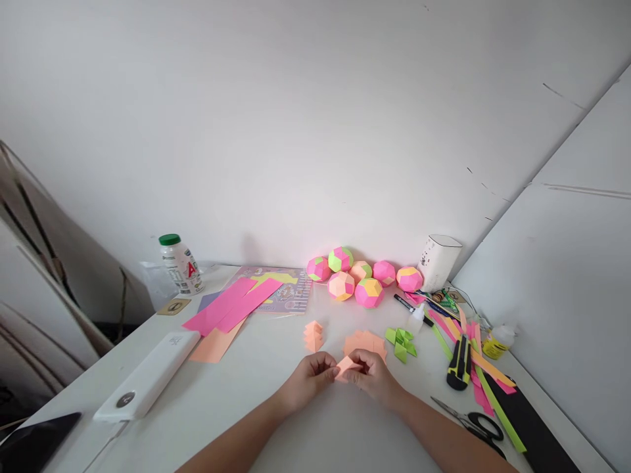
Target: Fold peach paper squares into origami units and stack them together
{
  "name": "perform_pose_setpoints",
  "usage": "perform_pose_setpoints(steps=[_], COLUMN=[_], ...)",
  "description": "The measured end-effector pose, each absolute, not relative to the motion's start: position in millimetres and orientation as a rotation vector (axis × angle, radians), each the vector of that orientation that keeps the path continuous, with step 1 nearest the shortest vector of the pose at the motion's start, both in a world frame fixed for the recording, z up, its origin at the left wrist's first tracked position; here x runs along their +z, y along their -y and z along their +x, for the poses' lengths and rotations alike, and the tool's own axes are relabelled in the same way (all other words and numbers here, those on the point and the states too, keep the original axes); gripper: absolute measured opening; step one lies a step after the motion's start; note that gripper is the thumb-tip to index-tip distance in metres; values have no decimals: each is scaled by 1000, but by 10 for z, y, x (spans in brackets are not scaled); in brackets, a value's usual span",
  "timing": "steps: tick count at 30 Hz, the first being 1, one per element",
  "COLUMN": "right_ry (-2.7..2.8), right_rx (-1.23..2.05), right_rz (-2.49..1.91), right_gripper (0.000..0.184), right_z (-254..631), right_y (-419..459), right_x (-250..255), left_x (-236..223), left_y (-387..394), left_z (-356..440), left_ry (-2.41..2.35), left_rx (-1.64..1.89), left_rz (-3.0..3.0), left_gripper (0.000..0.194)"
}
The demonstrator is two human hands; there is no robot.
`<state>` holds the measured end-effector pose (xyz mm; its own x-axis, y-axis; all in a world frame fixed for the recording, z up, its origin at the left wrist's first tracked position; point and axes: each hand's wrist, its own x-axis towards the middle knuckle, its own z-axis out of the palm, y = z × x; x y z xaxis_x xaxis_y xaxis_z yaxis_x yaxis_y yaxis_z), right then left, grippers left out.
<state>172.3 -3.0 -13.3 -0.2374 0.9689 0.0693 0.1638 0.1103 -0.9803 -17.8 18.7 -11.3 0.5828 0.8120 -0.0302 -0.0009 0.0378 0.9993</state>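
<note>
Between my two hands is a small folded piece of peach paper (347, 368). My left hand (311, 378) pinches its left edge, thumb against fingers. On the other side my right hand (373, 376) grips it the same way. Just behind the right hand lies a group of flat peach paper pieces (365, 343). A little stack of folded peach pieces (313, 336) sits beyond the left hand. Folded green paper pieces (401, 343) rest to the right of the flat peach ones.
Several colourful paper balls (369, 292) stand by the wall. At right are scissors (476, 419), a utility knife (460, 362), paper strips (497, 394) and a glue bottle (499, 340). At left are pink sheets (219, 307), a white power strip-like box (148, 378) and a green-capped bottle (181, 264).
</note>
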Motion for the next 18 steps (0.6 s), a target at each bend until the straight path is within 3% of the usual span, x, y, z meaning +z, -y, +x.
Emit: perform_pose_setpoints(steps=[9, 18], right_ry=[1473, 1754], right_rx=[1227, 796], right_rz=[-1071, -1031], right_gripper=[21, 16], right_z=[1709, 1669], right_y=[27, 102], right_x=[-103, -1], left_x=[-71, -51], left_y=[-136, -120], left_z=[-141, -153], left_ry=[-788, -747], left_rx=[776, 784], left_rz=[1385, 1438], left_gripper=[23, 33])
